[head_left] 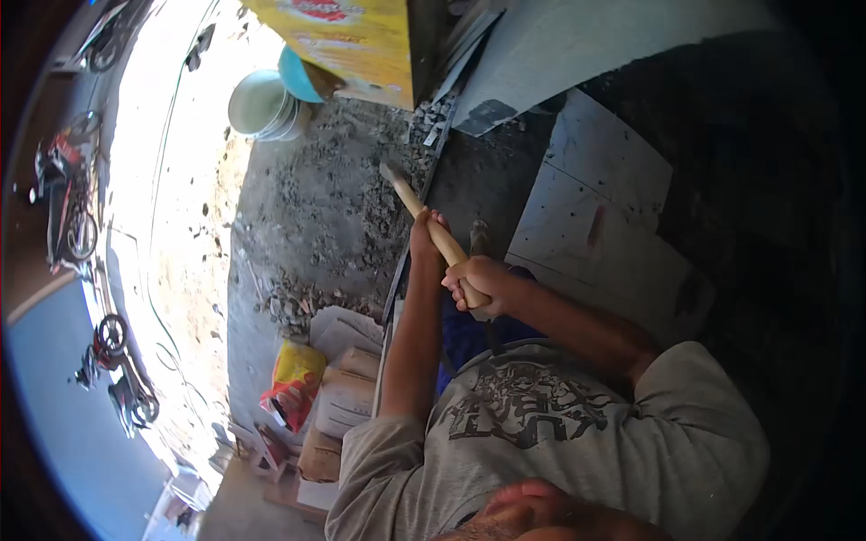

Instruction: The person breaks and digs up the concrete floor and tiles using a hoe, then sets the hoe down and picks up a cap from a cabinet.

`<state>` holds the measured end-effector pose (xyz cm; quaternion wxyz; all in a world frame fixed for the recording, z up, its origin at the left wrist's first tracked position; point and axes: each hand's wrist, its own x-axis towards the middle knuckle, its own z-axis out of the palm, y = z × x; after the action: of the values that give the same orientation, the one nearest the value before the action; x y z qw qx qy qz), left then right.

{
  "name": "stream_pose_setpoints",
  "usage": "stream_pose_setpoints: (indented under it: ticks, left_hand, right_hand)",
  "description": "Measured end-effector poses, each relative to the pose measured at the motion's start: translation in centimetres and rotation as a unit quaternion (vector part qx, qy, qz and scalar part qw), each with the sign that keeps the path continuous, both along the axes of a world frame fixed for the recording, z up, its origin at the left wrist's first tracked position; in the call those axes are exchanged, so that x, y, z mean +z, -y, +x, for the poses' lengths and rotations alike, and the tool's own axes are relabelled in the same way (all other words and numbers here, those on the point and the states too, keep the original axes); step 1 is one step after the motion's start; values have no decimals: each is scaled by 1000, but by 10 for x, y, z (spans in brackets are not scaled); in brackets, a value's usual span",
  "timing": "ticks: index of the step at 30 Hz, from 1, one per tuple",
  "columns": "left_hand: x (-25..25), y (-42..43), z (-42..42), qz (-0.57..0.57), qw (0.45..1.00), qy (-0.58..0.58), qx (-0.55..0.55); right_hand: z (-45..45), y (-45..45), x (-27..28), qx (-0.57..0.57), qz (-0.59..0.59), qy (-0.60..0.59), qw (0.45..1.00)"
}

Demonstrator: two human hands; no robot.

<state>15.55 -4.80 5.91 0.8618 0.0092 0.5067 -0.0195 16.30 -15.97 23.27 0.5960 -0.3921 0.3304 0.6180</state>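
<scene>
My left hand [426, 236] is wrapped round the middle of a pale wooden-handled tool [444, 242]. Closer to my body, my right hand [483, 278] grips the same handle near its thick end. The handle slants away to the upper left, where its narrow greyish tip lies over the rough grey floor [316, 198] strewn with rubble. I cannot make out what kind of head it has. Just beyond my right hand a foot [479, 236] shows on the dark ground.
A white bucket [262, 104] stands beside a yellow box [343, 45] at the upper left. Large pale tiles [586, 207] lie on the right. Paper sacks [347, 397] and a red-yellow bag [296, 374] sit at lower left. Motorcycles [72, 198] stand outside.
</scene>
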Motion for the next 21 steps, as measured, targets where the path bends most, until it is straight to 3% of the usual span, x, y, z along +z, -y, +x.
stream_pose_setpoints:
  ticks: [2, 8, 12, 16, 18, 21]
  left_hand:
    - [25, 30, 5, 47, 995, 42, -76]
    - [62, 123, 43, 37, 945, 74, -315]
    - [37, 192, 73, 41, 880, 90, -464]
    - [104, 273, 94, 68, 812, 103, -571]
    - [109, 306, 107, 88, 762, 65, -638]
    - [71, 342, 113, 27, 745, 102, -659]
  right_hand:
    - [-1, 29, 18, -38, 18, -2, 999]
    - [15, 119, 48, -134, -19, 27, 990]
    - [32, 185, 60, -204, -17, 2, 979]
    - [34, 247, 84, -311, -35, 31, 949]
    - [34, 270, 97, -354, -66, 49, 932]
    - [33, 293, 96, -453, -119, 20, 883]
